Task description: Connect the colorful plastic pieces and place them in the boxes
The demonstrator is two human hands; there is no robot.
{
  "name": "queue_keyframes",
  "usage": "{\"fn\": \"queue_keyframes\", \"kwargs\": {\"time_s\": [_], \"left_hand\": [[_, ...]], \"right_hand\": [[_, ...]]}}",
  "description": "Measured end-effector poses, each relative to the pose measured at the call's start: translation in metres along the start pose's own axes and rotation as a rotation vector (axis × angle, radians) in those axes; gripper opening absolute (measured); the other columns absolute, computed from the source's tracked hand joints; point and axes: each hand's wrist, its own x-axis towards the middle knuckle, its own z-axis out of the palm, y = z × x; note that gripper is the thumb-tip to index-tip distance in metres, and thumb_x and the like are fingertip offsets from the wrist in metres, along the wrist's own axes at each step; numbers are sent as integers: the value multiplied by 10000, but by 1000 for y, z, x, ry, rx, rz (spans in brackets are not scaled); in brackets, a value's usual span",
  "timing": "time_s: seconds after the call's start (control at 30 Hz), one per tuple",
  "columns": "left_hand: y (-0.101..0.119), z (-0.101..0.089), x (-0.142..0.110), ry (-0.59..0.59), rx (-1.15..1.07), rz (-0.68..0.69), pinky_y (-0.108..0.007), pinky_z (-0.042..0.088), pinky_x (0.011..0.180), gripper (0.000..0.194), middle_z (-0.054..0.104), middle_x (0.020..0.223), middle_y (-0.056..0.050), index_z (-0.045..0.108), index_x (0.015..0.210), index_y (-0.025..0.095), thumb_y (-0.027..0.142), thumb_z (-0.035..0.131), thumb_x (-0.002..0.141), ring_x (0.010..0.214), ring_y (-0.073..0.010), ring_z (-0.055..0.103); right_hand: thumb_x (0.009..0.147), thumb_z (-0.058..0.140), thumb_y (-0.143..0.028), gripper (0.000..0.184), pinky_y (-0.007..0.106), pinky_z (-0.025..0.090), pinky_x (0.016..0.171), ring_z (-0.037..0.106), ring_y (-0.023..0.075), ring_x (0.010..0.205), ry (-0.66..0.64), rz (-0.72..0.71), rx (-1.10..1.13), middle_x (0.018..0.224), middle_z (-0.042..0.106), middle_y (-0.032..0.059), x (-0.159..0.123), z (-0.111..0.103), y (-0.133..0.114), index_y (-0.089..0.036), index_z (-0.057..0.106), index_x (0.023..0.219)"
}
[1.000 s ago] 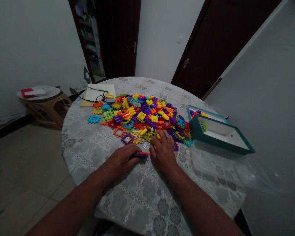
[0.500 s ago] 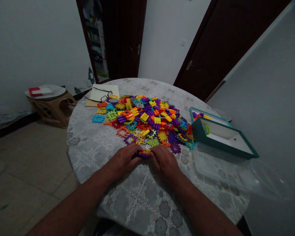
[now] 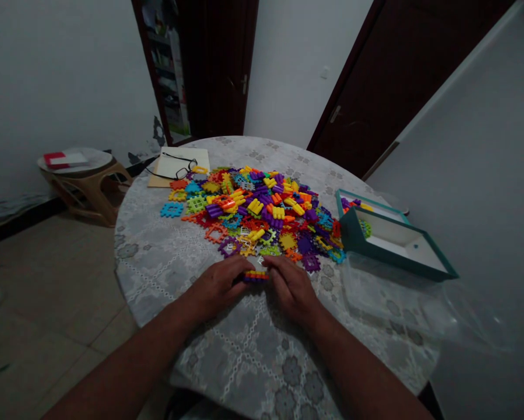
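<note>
Dim room, pale walls, two dark doors [image 3: 218,76] [image 3: 362,64]; round desk [image 3: 157,262] under a grey patterned cloth.

Item, in hand: small stack of pieces [image 3: 256,276], layered yellow, orange and purple, at the near side of the desk, directly between the hands; long axis running left to right.

Left hand [image 3: 220,286]: grip closed about the stack's left end, thumb toward the wearer.

Right hand [image 3: 292,289]: fingers curled at the stack's right end; whether they pinch it or only rest beside it, cannot tell. Both hands about equally near.

Beyond, just past the fingertips: broad heap of notched plastic pieces [image 3: 266,207], many colours, its loose near edge close to the knuckles. Nothing seen between the hands except the stack.

Left, far: notebook [image 3: 200,157] with eyeglasses [image 3: 182,173] on top.

Right: teal box [image 3: 382,251], shallow teal tray [image 3: 399,214] behind, clear plastic container [image 3: 366,291] in front, all well apart from the stack.

Off the desk, left: stool [image 3: 84,189] bearing a red-and-white packet [image 3: 64,159].
</note>
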Motion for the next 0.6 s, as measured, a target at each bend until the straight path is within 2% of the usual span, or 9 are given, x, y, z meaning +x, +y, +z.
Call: {"fn": "queue_keyframes", "kwargs": {"time_s": [0.13, 0.23, 0.33, 0.47, 0.6], "left_hand": [[4, -2, 0, -33, -14, -45, -337, 539, 893, 95, 745, 1051, -31, 703, 1101, 235, 292, 671, 1032, 979, -213, 703], [4, -1, 0, -55, -26, -44, -333, 530, 900, 114, 754, 1074, -24, 709, 1130, 249, 307, 692, 1033, 991, -210, 706], [4, 1, -1, -79, -29, -35, -327, 528, 889, 125, 757, 1076, -21, 715, 1131, 251, 327, 713, 1031, 993, -208, 711], [4, 3, -2, -61, -24, -34, -343, 543, 918, 143, 763, 1100, -30, 713, 1144, 249, 320, 724, 1021, 1019, -217, 717], [1, 4, -3, -36, -18, -46, -382, 553, 987, 227, 766, 1194, -53, 692, 1221, 251, 262, 728, 997, 1085, -233, 723]], "right_hand": [[1061, 542, -212, 349, 554, 468, 1178, 596, 319, 1340, 192, 63, -383, 1361, 707, 167, 7, -6, 25, -191, 680, 1380], [1039, 604, -272, 384, 625, 366, 1224, 491, 382, 1452, 178, 148, -608, 1443, 665, 200, 9, -6, 41, -168, 671, 1402], [1013, 642, -282, 305, 613, 340, 1211, 520, 382, 1389, 123, 193, -700, 1389, 680, 191, 8, -4, 46, -181, 715, 1291], [982, 652, -246, 162, 527, 376, 1148, 585, 326, 1223, 102, 217, -705, 1280, 697, 149, 8, -4, 42, -205, 729, 1118], [972, 642, -205, 90, 520, 344, 1159, 597, 310, 1185, 80, 236, -734, 1239, 715, 136, 10, -5, 40, -198, 707, 1034]]}}
